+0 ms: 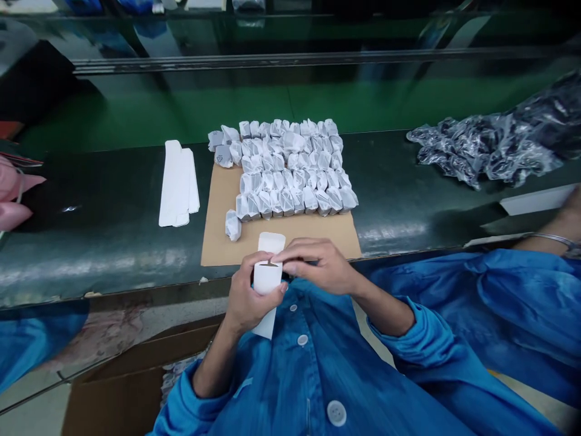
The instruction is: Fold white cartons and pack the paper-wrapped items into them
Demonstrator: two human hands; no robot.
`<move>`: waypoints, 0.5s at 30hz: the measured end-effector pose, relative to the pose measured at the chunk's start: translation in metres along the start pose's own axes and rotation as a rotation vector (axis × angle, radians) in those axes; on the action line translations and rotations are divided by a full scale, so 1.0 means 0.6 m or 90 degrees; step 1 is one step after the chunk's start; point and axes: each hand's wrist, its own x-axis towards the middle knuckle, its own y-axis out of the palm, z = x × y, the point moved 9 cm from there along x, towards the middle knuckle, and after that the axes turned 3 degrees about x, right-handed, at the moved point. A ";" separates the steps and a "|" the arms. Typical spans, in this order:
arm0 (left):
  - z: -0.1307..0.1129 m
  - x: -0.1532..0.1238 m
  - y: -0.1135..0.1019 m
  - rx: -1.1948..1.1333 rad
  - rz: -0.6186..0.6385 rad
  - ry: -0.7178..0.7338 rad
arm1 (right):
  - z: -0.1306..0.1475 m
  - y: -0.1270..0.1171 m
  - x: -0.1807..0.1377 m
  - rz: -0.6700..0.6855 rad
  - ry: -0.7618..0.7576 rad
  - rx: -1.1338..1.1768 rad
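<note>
Standing upright between both hands (284,275), small white box (267,275)

Both hands (290,275) gripping white carton (267,280), wrapped packets (290,172) on cardboard sheet (218,242)

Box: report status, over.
Left hand grips box, flap open. Right hand at its mouth. Packets in rows on cardboard beyond; nothing between.
</note>
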 end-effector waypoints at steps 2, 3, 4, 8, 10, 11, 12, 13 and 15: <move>-0.003 -0.001 0.001 0.010 0.024 0.022 | -0.019 -0.034 0.005 -0.118 0.066 0.100; -0.005 0.000 0.001 0.017 0.033 0.029 | -0.029 -0.044 0.007 -0.154 0.102 0.143; -0.006 0.000 0.001 0.023 0.041 0.035 | -0.038 -0.043 0.011 -0.153 0.137 0.182; -0.010 0.002 0.005 0.061 0.067 0.048 | -0.049 0.012 0.021 0.015 0.235 0.246; -0.008 -0.001 0.004 0.090 0.042 0.052 | -0.045 0.025 0.019 0.030 0.237 0.216; -0.008 -0.003 0.002 0.096 0.017 0.058 | -0.041 0.026 0.017 0.020 0.224 0.187; -0.010 -0.006 -0.002 0.094 -0.017 0.070 | -0.036 0.025 0.015 0.004 0.202 0.154; -0.012 -0.010 -0.005 0.084 -0.050 0.081 | -0.029 0.023 0.013 -0.015 0.171 0.119; -0.016 -0.016 -0.008 0.052 -0.084 0.093 | -0.007 0.017 0.008 -0.051 0.079 0.047</move>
